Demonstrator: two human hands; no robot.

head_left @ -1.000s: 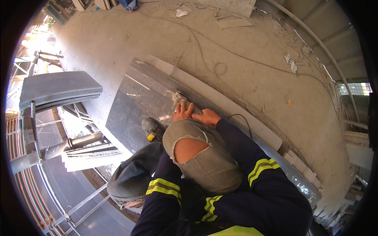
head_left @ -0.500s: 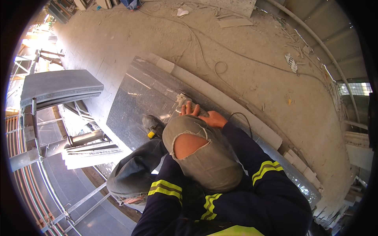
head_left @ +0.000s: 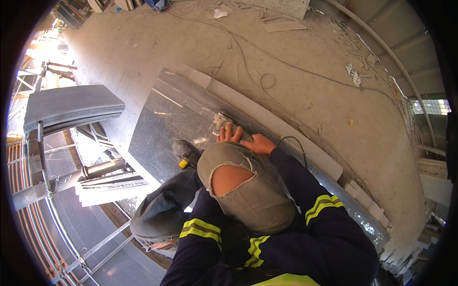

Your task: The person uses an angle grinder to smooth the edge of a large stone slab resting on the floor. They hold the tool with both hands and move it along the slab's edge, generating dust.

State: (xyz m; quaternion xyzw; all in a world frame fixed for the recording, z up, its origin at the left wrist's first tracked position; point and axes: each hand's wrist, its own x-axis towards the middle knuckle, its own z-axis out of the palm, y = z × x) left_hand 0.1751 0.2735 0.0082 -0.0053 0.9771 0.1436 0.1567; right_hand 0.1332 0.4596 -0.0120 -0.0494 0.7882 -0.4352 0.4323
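Observation:
Past my raised knee, my left hand point(head_left: 230, 133) rests its fingers, curled, over the front of a corded hand tool point(head_left: 247, 137). My right hand point(head_left: 260, 144) is wrapped round the same tool from the right. Knee and fingers hide most of the tool, so its kind does not show. It lies low over a dark, polished stone slab point(head_left: 164, 114). A pale, dusty lump point(head_left: 220, 120) sits just ahead of my left fingers. Near my right wrist a black cord point(head_left: 300, 144) loops out.
My shoe point(head_left: 185, 151) stands on the slab. Paler stone strips point(head_left: 272, 121) run along its far side. At left, dark slabs point(head_left: 74, 105) are stacked beside metal pipe framing point(head_left: 43, 162). A long cable point(head_left: 238, 47) crosses the dusty floor point(head_left: 191, 43), with scraps near the wall.
My left fingers have shifted very slightly to the left. My right hand and the slab look the same.

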